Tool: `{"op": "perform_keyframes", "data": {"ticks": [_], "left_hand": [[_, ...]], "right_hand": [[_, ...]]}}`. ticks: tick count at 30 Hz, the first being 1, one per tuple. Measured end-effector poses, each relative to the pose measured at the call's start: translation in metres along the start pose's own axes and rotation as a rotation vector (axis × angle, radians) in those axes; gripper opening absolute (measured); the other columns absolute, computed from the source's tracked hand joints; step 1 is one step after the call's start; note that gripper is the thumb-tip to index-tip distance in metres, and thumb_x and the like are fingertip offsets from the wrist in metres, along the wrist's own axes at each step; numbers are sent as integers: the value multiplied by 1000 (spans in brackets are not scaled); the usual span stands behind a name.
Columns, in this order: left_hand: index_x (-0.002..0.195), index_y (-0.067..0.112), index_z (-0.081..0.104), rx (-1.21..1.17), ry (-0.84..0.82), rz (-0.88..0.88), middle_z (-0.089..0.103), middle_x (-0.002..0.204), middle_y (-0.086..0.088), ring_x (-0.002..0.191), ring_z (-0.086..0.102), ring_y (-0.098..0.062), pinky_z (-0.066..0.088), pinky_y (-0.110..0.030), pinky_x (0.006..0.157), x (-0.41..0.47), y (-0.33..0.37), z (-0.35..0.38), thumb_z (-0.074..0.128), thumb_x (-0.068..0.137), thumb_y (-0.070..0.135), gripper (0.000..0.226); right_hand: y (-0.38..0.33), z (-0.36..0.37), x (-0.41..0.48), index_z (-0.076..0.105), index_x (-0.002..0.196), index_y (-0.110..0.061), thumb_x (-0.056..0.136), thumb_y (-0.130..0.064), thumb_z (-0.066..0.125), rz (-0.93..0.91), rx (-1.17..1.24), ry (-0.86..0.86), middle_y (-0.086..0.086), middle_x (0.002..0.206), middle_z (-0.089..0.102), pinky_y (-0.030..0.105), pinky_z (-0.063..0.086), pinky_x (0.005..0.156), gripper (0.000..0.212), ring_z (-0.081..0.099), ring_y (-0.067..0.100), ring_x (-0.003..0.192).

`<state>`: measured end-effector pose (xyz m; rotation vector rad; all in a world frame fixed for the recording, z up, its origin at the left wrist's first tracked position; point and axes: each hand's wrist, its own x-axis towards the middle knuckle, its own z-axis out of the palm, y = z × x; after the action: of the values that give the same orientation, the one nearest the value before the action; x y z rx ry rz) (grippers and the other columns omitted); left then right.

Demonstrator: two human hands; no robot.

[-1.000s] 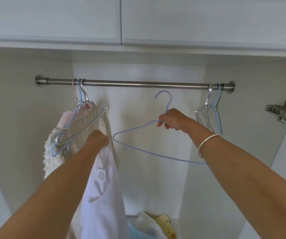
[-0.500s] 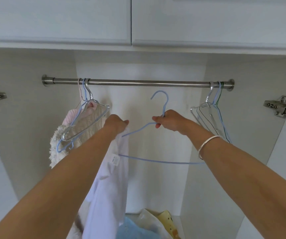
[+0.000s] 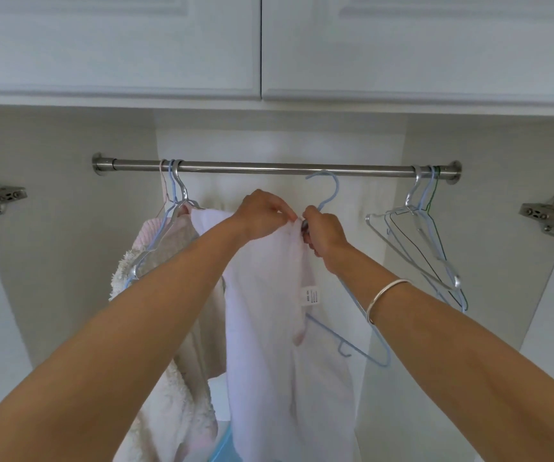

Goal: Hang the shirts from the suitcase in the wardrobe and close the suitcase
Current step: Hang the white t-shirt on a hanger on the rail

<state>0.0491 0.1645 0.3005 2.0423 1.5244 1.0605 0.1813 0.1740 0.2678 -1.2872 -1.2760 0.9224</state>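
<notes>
White shirt held up inside the wardrobe, collar pinched between the thumb and fingertips of the left hand, cloth hanging straight down below them, label showing. Just right of those fingertips, right hand curled tight round the neck of a blue hanger, hook above the knuckles and close under the rail, apparently not over it; lower bar slanting out below the wrist. Step in hand, by the look of it: working the hanger into the collar. Next move likely to call for seating both shoulders, then lifting the hook onto the bare stretch of rail above the fingers. Left of the left hand, fluffy clothes already hung, touching the shirt and apt to crowd it. Well right of the right hand, a cluster of empty hangers. Silver bracelet on the right wrist. Suitcase out of view.
</notes>
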Motion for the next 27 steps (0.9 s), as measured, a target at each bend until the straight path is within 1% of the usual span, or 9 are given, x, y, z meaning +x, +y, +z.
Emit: {"op": "perform_keyframes", "data": {"ticks": [2,4,7,11,14,16,19,22,27], "left_hand": [[114,23,67,108,-91,29,55,118,3,109,51,-14,43,-28,99,3,2,1,63,85,15,30],[116,25,64,231,-161,61,58,122,6,114,53,-16,43,-33,102,5,6,5,67,85,34,32],[97,14,65,453,-148,135,64,101,-2,97,60,-23,47,-36,86,10,13,12,59,88,45,33],[60,14,42,427,-63,58,46,68,-2,66,46,-17,32,-27,59,14,10,14,49,93,46,47],[56,13,34,337,3,-10,38,61,-2,56,38,-14,26,-27,52,15,4,11,49,94,39,49],[54,13,31,274,28,-27,33,58,-2,53,34,-14,23,-27,50,13,4,10,49,95,33,49],[52,15,26,146,85,-44,26,54,-1,50,27,-14,20,-26,49,11,8,7,52,93,32,52],[52,16,25,81,96,-59,23,55,0,49,24,-14,18,-26,50,11,14,4,59,88,36,53],[60,16,42,317,14,-50,40,63,1,58,42,-14,28,-26,54,7,16,-2,65,79,57,51]], "right_hand": [[0,-6,2,45,58,-14,91,-22,40,-22,31,29,1,55,44,25,26,48,34,36,14,48],[1,-13,2,42,56,-14,90,-19,40,-25,91,40,1,55,43,25,26,48,34,35,13,48],[1,-20,3,49,58,-13,88,-22,45,-87,60,21,4,56,50,25,34,51,32,43,16,53],[-1,-33,7,56,79,-13,87,-32,55,-219,-47,100,-1,76,56,29,46,75,21,53,15,74],[-1,-52,7,59,69,-9,88,-26,53,-241,27,174,4,64,60,27,43,62,26,53,16,60],[2,-60,4,63,66,-7,90,-28,49,-117,-84,10,10,61,64,26,41,53,35,55,19,51],[17,-58,1,66,90,-9,90,-34,56,51,-370,-261,8,85,67,28,49,67,27,61,18,75],[36,-48,1,64,91,-15,86,-26,68,-2,-385,-396,3,98,64,30,49,89,13,60,16,94],[47,-35,-2,64,119,-9,88,-24,64,-65,-363,-456,8,116,68,41,51,98,34,64,24,107]]}}
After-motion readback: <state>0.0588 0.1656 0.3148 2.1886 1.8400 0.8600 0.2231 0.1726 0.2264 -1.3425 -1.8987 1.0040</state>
